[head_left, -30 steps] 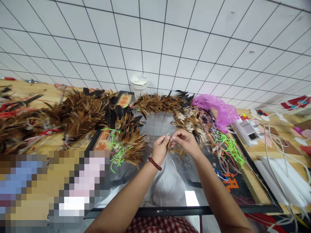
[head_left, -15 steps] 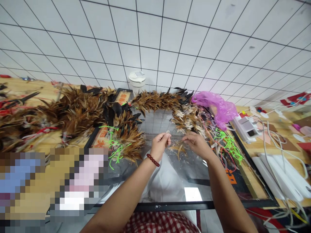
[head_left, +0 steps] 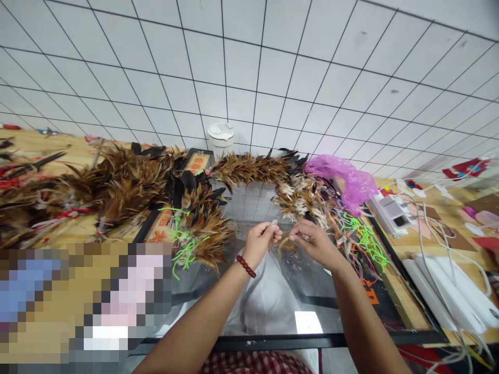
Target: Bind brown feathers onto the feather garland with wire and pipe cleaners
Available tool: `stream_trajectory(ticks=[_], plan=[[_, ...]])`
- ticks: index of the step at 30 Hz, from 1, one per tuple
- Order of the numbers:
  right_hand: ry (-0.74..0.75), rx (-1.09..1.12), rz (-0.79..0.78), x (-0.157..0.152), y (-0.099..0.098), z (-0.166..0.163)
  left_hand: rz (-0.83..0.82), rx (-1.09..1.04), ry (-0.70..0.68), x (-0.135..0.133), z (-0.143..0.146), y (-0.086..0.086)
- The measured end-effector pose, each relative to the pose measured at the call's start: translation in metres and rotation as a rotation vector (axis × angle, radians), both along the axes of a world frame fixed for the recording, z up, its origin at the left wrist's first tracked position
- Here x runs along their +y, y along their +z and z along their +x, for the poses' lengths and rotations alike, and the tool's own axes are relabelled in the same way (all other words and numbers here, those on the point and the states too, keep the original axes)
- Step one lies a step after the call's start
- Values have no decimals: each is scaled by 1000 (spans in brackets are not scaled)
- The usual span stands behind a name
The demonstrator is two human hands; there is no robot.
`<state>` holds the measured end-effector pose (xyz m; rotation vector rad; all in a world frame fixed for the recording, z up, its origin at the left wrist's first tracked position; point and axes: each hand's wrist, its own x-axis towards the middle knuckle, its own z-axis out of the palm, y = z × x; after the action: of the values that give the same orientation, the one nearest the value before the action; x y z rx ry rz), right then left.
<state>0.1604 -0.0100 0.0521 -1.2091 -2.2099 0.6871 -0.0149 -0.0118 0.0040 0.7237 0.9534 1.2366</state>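
- Ahead of you, a round white lidded tub (head_left: 221, 135) near the white tiled wall (head_left: 241, 62).
- To your right, a crumpled purple plastic bag (head_left: 353, 183) near a boxy white device (head_left: 391, 214).

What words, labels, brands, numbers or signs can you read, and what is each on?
No text is surely readable.
Large orange characters, black-framed glass pane, left side: too blurred.
Small orange characters, pane's far left corner: too small.
Bold orange lettering, pane's right side: partly hidden.
Pale patch on white lidded bucket: nothing legible.
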Motion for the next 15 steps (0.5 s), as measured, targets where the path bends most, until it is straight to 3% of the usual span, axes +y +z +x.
stream_trajectory(ticks=[4, 11, 15], plan=[[8, -69, 134, 6, 10, -15, -9, -5, -38, -2, 0, 0], [-91, -121, 196, 13, 0, -28, 12, 86, -108, 1, -3, -4], [-261, -21, 159, 13, -12, -26, 48, 23, 83, 6, -6, -3]])
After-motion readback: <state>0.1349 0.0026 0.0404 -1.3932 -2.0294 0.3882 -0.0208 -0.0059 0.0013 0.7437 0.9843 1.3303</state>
